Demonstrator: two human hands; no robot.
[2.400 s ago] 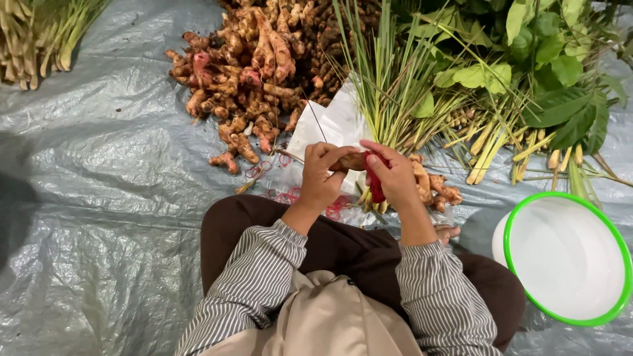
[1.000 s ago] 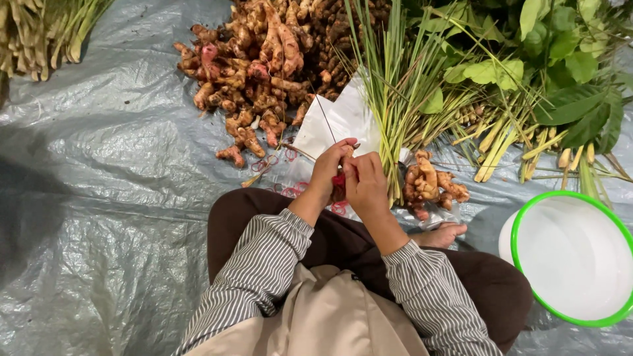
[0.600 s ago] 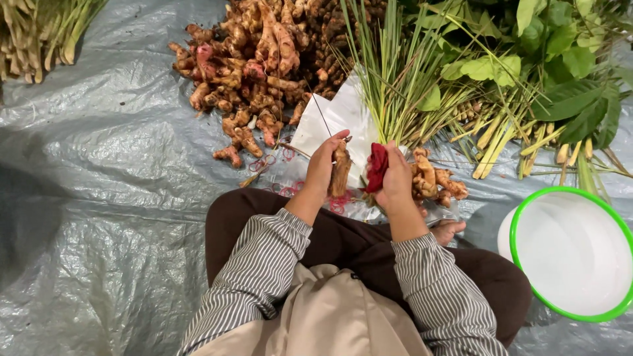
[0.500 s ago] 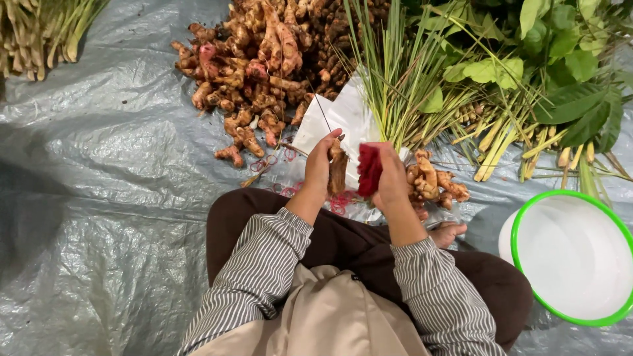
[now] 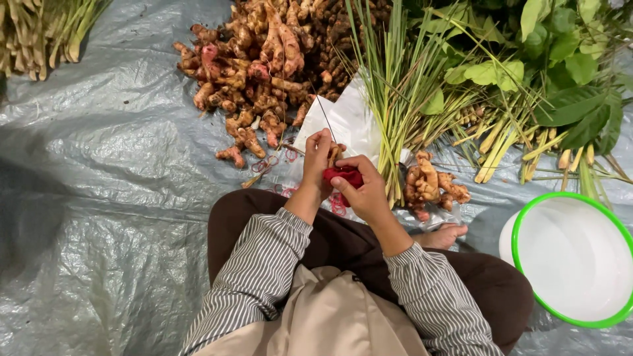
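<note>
My left hand (image 5: 316, 158) pinches a small ginger-like root (image 5: 334, 153) upright above my lap, beside the plastic bag (image 5: 343, 122). My right hand (image 5: 361, 188) is closed on a red-handled tool (image 5: 343, 175) — blade hidden. Root looks light, stiff, knobbly — best gripped at its lower end.

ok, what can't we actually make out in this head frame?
- Red thing in the right hand: fingers cover most of it, kind unclear.
- Root piece at the left hand: mostly hidden, grip unclear.
- Leafy greens: cut by top edge.
- White basin: cut by right edge.
</note>
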